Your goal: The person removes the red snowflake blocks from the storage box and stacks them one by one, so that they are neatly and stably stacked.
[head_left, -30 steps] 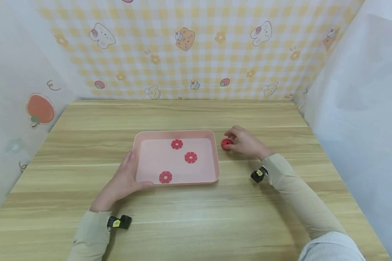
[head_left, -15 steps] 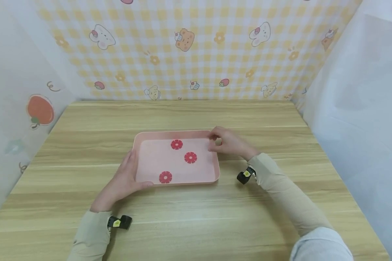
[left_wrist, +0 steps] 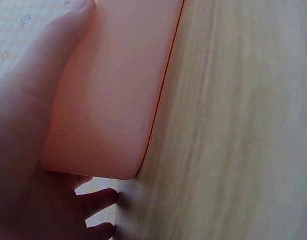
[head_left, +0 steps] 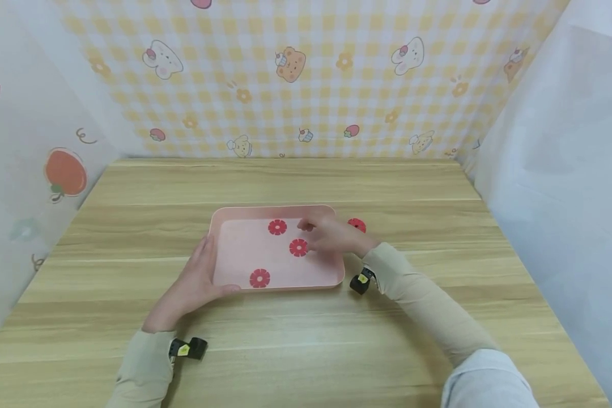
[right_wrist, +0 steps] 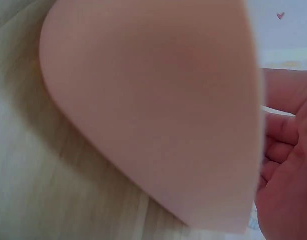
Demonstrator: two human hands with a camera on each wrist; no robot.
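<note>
A shallow pink tray (head_left: pixel 224 213) lies on the wooden table. Inside it are a red notched disc (head_left: pixel 277 227) toward the back, a second red notched disc (head_left: pixel 298 247) right of the middle, and a third red notched disc (head_left: pixel 259 278) by the front wall. My left hand (head_left: pixel 191 283) grips the tray's front left corner, thumb along the front wall, fingers along the left side. Over the right half of the tray hovers my right hand (head_left: pixel 331 233), fingers loosely bent, thumb tip right at the second disc's edge. The tray wall (right_wrist: pixel 153 120) partly hides its fingers in the right wrist view.
Just outside the tray's right side, another red notched disc (head_left: pixel 356 224) lies on the table (head_left: pixel 296 351), partly behind my right hand. A checked, cartoon-printed cloth (head_left: pixel 316 90) hangs behind the table, and a white sheet (head_left: pixel 561 147) rises along its right side.
My right hand has left the red disc on the table and moved left over the tray's rim to the second disc. The left hand and the tray have stayed put.
</note>
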